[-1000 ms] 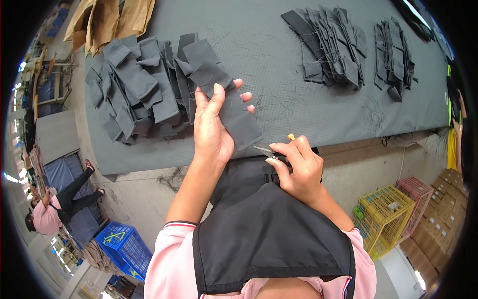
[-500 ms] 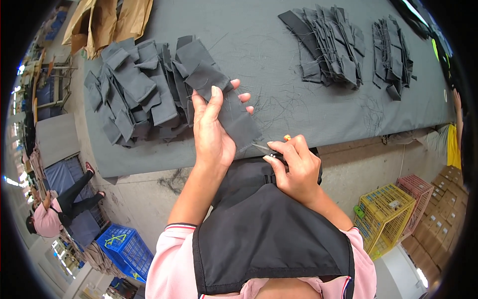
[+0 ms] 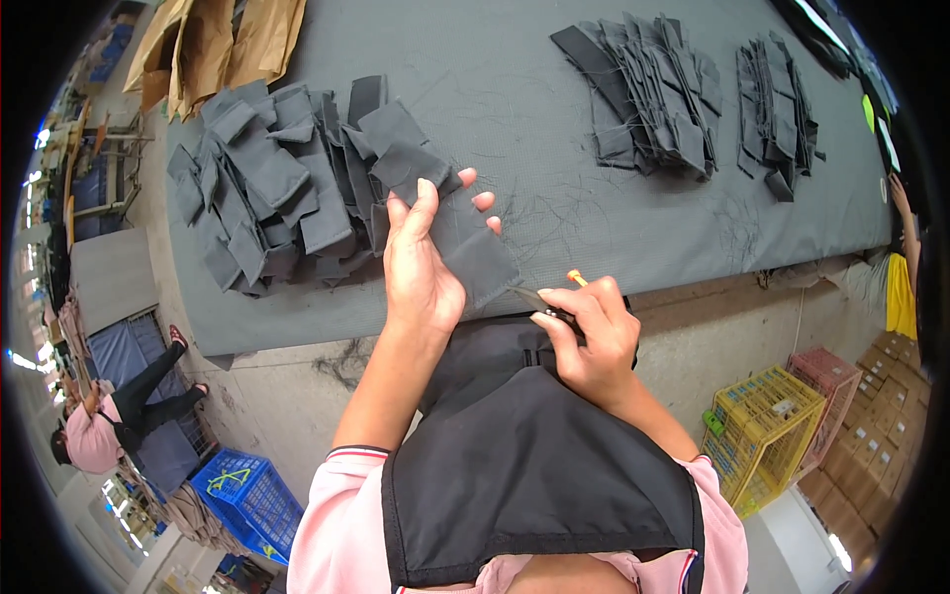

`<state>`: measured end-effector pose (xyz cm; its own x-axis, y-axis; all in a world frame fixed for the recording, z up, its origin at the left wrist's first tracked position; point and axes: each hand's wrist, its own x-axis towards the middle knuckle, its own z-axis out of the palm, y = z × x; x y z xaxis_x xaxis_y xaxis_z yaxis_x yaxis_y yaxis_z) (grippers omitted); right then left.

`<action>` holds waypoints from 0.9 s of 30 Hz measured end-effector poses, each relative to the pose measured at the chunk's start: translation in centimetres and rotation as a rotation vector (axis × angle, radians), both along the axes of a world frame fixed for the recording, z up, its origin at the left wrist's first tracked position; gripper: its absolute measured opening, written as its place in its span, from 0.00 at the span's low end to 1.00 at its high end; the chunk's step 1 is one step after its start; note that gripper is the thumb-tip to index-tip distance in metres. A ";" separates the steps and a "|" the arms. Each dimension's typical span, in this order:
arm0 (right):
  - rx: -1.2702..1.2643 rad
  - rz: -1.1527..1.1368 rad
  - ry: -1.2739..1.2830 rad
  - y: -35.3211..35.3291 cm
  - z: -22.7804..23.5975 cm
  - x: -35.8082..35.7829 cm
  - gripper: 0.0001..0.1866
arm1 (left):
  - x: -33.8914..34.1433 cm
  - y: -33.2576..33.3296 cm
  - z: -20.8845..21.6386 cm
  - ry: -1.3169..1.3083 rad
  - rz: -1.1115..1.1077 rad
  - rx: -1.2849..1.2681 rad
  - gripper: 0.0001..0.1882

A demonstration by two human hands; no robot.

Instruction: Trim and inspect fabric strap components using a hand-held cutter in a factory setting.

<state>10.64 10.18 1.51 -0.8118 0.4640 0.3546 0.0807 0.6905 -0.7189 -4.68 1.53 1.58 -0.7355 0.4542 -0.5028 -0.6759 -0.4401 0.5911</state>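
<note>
My left hand (image 3: 421, 265) holds a dark grey fabric piece (image 3: 475, 252) up over the near edge of the grey table (image 3: 554, 109), with the thumb on top and the fingers showing behind it. My right hand (image 3: 589, 342) grips a small metal thread snip with an orange tip (image 3: 572, 280), and its blades touch the lower corner of that piece. A heap of similar dark grey cut pieces (image 3: 277, 188) lies just left of my left hand. A black apron (image 3: 534, 475) covers my front.
Two further stacks of dark pieces (image 3: 648, 89) (image 3: 777, 114) lie at the far right of the table. Brown paper (image 3: 228, 40) sits at the far left corner. Yellow (image 3: 767, 426), pink and blue (image 3: 247, 495) crates stand on the floor. A person in pink (image 3: 99, 436) is at lower left.
My left hand has lifted the fabric piece slightly higher and the fingers have spread. My right hand stays at its lower corner with the snip.
</note>
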 end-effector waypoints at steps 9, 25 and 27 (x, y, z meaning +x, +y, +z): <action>-0.115 0.114 -0.108 0.3 1.2 -0.7 0.13 | -0.1 0.6 0.5 0.058 -0.043 -0.012 0.14; 0.401 0.232 -0.058 0.3 1.6 -1.0 0.16 | 0.3 0.8 0.2 0.080 -0.036 -0.134 0.14; 0.416 0.228 -0.077 0.3 1.7 -1.0 0.15 | 0.3 0.8 0.2 0.086 -0.040 -0.137 0.14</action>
